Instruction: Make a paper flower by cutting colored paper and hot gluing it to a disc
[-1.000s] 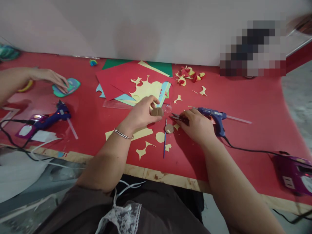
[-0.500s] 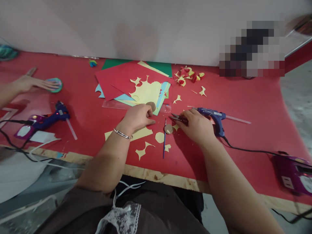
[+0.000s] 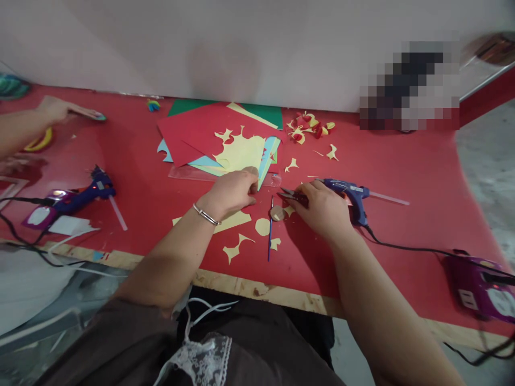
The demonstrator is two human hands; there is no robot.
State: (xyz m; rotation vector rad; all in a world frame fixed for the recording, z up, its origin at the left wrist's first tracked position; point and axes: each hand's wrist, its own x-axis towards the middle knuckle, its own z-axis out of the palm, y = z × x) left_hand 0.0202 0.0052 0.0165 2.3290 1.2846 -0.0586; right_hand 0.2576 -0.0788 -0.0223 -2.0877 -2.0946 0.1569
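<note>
My left hand (image 3: 233,191) is closed on a small brown cardboard disc (image 3: 250,171), of which only the top edge shows, at the near edge of the stacked coloured paper (image 3: 209,134). My right hand (image 3: 322,209) rests on the red table (image 3: 402,161), fingers curled round small scissors (image 3: 292,195) whose tips point left. A second brown disc (image 3: 277,213) lies just below the scissor tips, beside a thin blue pen (image 3: 270,236). A blue glue gun (image 3: 350,194) lies right behind my right hand.
Yellow paper scraps (image 3: 239,245) lie near the table's front edge, curled red and yellow bits (image 3: 308,128) at the back. Another person's hand (image 3: 60,110) reaches in at far left above a second glue gun (image 3: 80,195). A purple power strip (image 3: 483,287) sits at right.
My left hand lowered the brown disc from a raised hold down to the paper stack's edge. The other person's hand moved back and left. My right hand stayed put.
</note>
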